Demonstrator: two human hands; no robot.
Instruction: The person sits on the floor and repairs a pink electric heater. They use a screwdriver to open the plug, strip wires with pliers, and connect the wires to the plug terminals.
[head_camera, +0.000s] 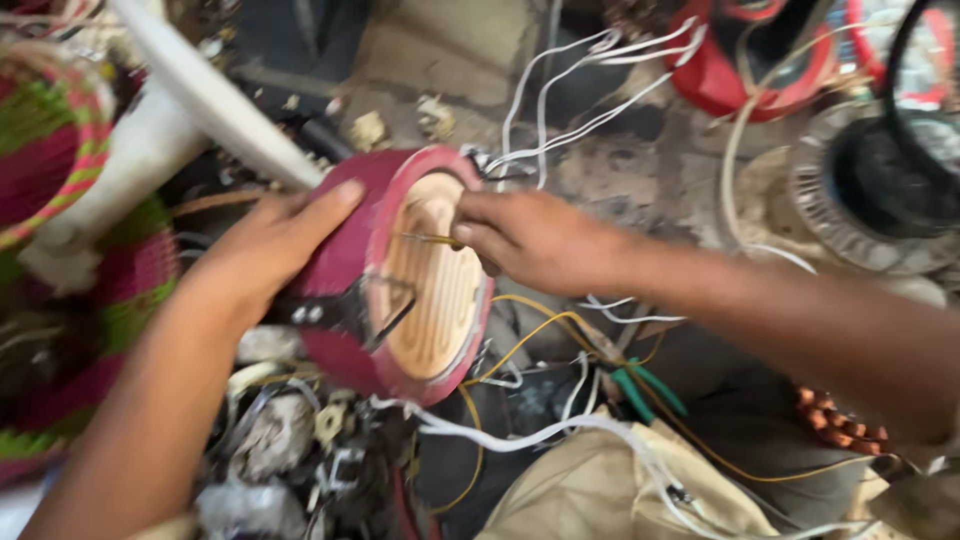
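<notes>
My left hand (268, 250) grips the outer wall of a round red heater body (345, 255) that is tilted on its side, with its pale grooved ceramic plate (435, 290) facing right. My right hand (530, 240) reaches across the plate's face and pinches a thin yellowish wire (428, 238) near the top of the grooves. A dark metal bracket (350, 312) sticks out from the heater's lower left rim.
White wires (580, 70) trail up from the heater; yellow wires (545, 320) and green-handled pliers (645, 390) lie below my right arm. A woven pink and green basket (50, 150), a white pipe (200, 90), another red heater (730, 70), a stator ring (860, 190) and a tan cloth (600, 490) surround it.
</notes>
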